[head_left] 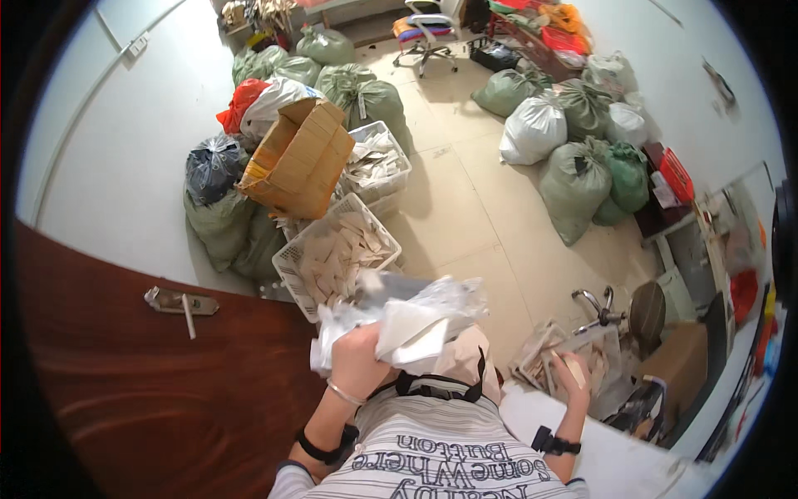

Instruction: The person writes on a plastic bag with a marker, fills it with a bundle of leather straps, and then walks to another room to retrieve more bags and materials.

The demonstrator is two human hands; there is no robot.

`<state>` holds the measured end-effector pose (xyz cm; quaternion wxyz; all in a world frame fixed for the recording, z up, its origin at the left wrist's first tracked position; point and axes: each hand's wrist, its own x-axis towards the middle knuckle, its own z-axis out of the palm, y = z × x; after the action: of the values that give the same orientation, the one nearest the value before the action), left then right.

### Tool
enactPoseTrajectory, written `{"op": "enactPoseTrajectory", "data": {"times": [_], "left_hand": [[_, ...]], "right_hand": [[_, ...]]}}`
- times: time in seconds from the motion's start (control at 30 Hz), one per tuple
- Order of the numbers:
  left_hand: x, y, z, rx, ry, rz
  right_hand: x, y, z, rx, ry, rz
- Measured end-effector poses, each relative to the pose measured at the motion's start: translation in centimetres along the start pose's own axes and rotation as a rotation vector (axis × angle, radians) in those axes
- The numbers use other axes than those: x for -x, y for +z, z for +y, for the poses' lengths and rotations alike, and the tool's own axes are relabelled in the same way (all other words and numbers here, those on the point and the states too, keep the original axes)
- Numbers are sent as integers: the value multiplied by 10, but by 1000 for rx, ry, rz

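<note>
Your left hand (359, 356) is clenched around one crumpled clear plastic bag (407, 320) at your chest. Your right hand (570, 372) pinches one pale strip (575, 369) over a basket (565, 343). Two white baskets (293, 264) sit beyond.

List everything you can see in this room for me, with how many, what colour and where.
Clear plastic bag: one, white contents, held in front of the chest.
White baskets: two, full of pale flat pieces, left of centre on the floor.
Cardboard box: one, tan, tipped over behind the baskets.
Sacks: many, mostly green, some white, one black, one red; along both walls.
Office chair: one, far end.
Wooden door: one, dark brown, metal handle, lower left.
Red crate: one, right wall.
Tray of pale pieces: one, lower right.
Left hand: gripping the clear plastic bag.
Right hand: resting on the tray, holding a pale piece.
</note>
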<state>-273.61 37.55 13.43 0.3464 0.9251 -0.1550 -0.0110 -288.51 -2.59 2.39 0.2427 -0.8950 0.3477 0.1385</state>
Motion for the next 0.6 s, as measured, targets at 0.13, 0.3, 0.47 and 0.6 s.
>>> {"op": "enactPoseTrajectory", "data": {"times": [0.13, 0.3, 0.47, 0.6], "left_hand": [[-153, 40, -5, 56, 60, -50], [-326, 81, 10, 108, 5, -43], [-479, 94, 33, 171, -22, -5], [-607, 98, 9, 279, 5, 27]], "right_hand": [[-118, -22, 38, 65, 97, 10], [-314, -98, -24, 200, -81, 32], [-519, -185, -223, 219, -419, 67], [-655, -213, -378, 59, -448, -69]]}}
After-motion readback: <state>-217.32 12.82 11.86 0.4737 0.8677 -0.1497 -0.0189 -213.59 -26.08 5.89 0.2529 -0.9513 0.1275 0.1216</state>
